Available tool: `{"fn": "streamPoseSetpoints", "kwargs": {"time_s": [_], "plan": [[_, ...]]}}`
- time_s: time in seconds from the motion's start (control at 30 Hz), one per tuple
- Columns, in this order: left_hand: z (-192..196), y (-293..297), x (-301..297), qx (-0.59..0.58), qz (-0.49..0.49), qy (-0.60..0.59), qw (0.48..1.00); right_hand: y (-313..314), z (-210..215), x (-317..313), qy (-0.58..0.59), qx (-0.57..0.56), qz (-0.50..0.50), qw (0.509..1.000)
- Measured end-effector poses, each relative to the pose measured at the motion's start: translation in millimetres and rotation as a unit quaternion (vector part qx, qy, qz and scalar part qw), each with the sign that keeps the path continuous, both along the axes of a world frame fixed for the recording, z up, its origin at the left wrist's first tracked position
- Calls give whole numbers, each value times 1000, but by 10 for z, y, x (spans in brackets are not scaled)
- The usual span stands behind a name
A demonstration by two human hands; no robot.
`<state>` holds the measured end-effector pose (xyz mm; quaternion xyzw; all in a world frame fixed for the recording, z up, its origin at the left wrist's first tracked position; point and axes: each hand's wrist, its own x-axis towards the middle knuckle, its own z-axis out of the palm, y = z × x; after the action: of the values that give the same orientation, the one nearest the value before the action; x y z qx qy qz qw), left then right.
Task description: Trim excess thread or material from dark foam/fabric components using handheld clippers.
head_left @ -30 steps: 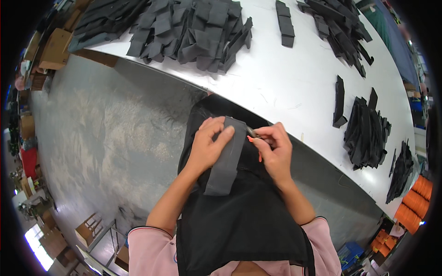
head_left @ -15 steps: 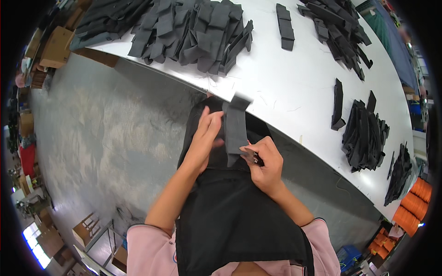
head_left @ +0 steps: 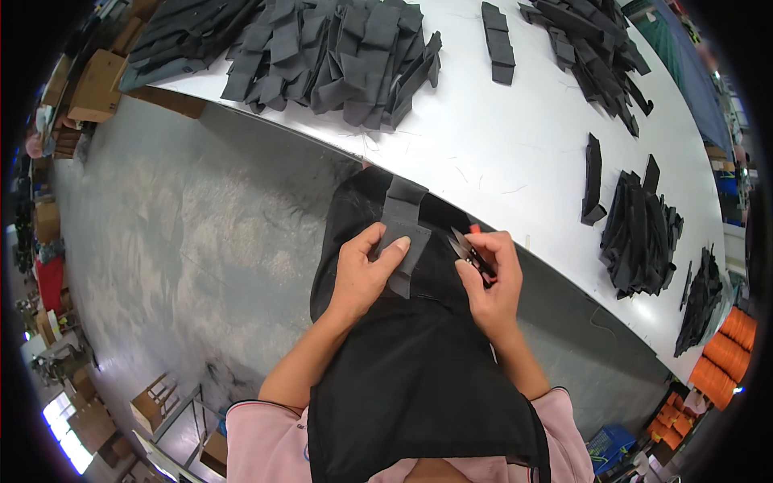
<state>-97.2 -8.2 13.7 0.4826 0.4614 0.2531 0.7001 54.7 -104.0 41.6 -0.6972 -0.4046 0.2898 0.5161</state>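
Observation:
My left hand [head_left: 364, 272] pinches a dark grey folded fabric strip [head_left: 403, 211] between thumb and fingers. The strip lies lengthwise over the lap of my black apron [head_left: 419, 378], its far end close to the table edge. To the right of it, my right hand [head_left: 493, 278] is closed on a pair of small thread snips [head_left: 475, 256]. Their two pointed metal blades stand apart and point toward the strip without touching it. A bit of red shows at the fingertips of that hand.
The white table [head_left: 475, 137] runs diagonally ahead, its edge just beyond my lap. On it lie a large heap of dark fabric strips [head_left: 346, 56], a single strip [head_left: 498, 44] and more bundles [head_left: 636, 233] at right. Orange rolls [head_left: 721, 354] stand at the far right; cardboard boxes [head_left: 98, 84] at left.
My left hand has gone from open beside the strip to gripping it. My right hand has let go of the strip and moved right, with the snips now pointing forward.

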Motion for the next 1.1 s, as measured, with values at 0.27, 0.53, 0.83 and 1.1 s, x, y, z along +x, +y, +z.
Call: {"fn": "streamPoseSetpoints", "kwargs": {"time_s": [0.27, 0.53, 0.83, 1.1], "plan": [[83, -72, 15, 61, -12, 23, 998, 42, 32, 1, -213, 57, 29, 975], [102, -102, 8, 63, -10, 20, 998, 74, -22, -45, -282, 78, 37, 955], [65, -110, 2, 65, -9, 20, 998, 166, 114, -46, -192, 74, 33, 978], [130, -91, 4, 85, -25, 11, 996, 289, 90, -9, -175, 48, 59, 982]]}}
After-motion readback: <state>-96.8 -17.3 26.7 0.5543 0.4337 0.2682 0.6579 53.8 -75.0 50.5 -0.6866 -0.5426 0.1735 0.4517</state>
